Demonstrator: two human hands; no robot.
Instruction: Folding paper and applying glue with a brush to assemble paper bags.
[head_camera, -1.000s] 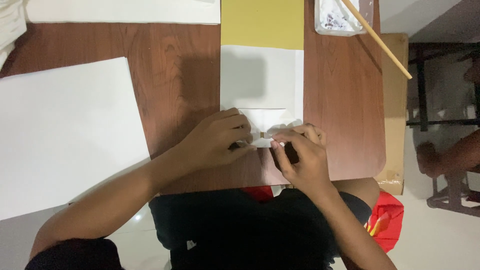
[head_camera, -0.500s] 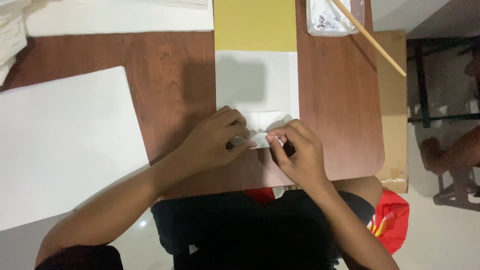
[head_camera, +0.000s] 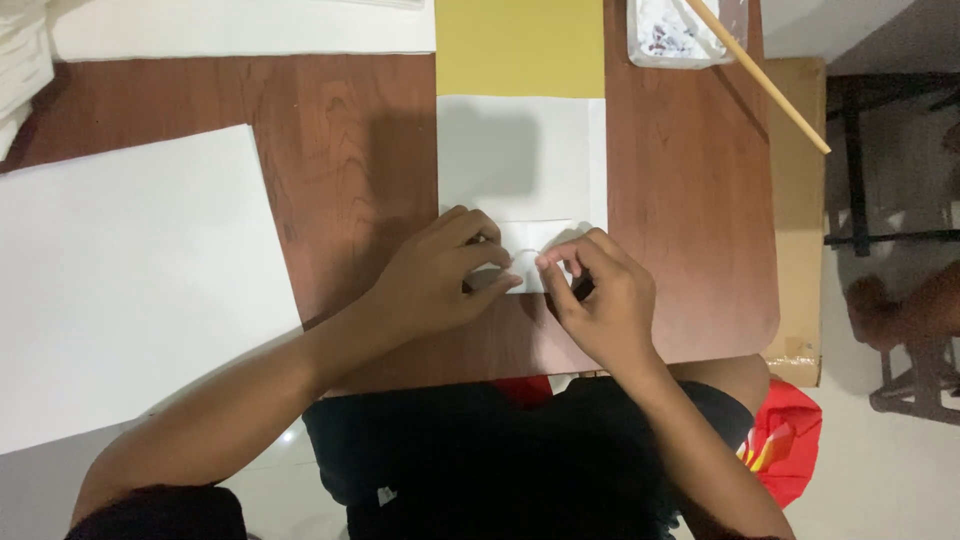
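Note:
A white sheet of paper (head_camera: 520, 155) lies on the brown wooden table (head_camera: 350, 170), its far end over a yellow sheet (head_camera: 518, 45). The near end of the white paper is folded into a small flap (head_camera: 532, 240). My left hand (head_camera: 435, 280) presses on the flap's left part with curled fingers. My right hand (head_camera: 600, 300) pinches the flap's right part between thumb and fingertips. The two hands almost touch over the fold, and they hide the flap's near edge.
A large white sheet (head_camera: 120, 280) covers the table's left side, and another white sheet (head_camera: 240, 25) lies along the far edge. A clear tray (head_camera: 680, 30) with a wooden stick (head_camera: 760, 80) sits at the far right. A red bag (head_camera: 785, 440) is on the floor.
Both hands stay on the folded flap; the fingertips have shifted slightly along the crease. The paper has not moved on the table.

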